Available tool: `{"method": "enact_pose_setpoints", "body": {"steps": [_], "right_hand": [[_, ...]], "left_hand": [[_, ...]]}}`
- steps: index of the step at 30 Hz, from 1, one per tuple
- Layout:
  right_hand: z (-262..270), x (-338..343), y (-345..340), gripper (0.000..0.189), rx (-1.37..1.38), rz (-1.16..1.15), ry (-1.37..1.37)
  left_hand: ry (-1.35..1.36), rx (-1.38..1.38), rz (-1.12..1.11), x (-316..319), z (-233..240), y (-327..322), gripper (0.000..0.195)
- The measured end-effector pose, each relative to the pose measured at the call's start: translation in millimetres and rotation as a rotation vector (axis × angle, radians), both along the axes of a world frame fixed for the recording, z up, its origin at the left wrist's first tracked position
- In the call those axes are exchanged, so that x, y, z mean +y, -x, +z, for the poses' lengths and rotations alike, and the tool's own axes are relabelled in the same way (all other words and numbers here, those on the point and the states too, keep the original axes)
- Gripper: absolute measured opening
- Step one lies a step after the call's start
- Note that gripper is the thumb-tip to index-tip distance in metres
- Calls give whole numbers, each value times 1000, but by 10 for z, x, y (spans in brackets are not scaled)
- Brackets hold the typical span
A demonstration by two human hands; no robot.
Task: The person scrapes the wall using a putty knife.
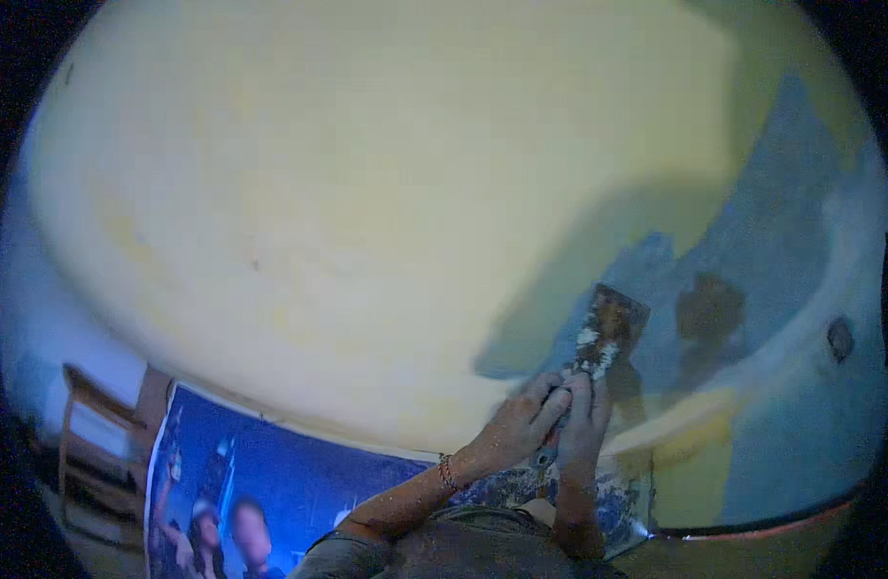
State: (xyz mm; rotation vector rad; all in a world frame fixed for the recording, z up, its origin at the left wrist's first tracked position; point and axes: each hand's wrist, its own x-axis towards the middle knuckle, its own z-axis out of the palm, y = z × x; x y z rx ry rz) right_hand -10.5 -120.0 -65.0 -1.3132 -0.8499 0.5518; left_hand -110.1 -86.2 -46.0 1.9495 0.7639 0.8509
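Note:
A wide putty knife (623, 310) points up and away from me, its brown-stained metal blade lying close to the painted surface. White filler or paint residue clings to the lower part of the blade. My left hand (520, 421), with a braided bracelet at the wrist, closes around the tool's handle. Beside it, my right hand (586, 414) grips the same handle, fingers near the blade's base. The handle's end shows below the hands; the rest is hidden by them. Around the blade is a blue-grey patch (654, 260), bordered by pale yellowish wall surface (357, 217).
A large poster (306, 463) with a blue background and people pictured on it is at lower left. A wooden chair or rack (100, 405) stands beyond it. On the right, a blue surface (791, 434) has a dark round spot (841, 339). Shadows fall around the tool.

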Motion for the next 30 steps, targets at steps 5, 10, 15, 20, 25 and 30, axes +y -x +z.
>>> {"method": "enact_pose_setpoints", "body": {"steps": [5,10,15,20,25,30], "right_hand": [[72,94,-10,32,262,-83,22],[160,77,-233,25,252,69,34],[334,26,-583,21,205,154,47],[236,103,-901,23,212,202,-117],[242,90,-1172,31,39,325,-125],[365,138,-1206,26,-67,77,-116]], "left_hand": [[177,42,-37,-144,75,-29,52],[159,-54,123,-239,-83,-298,57],[186,-49,235,-413,108,-633,61],[-60,-49,276,-539,108,-866,60],[-97,-94,294,-681,132,-1069,64],[-110,-77,360,-790,177,-1200,66]]}}
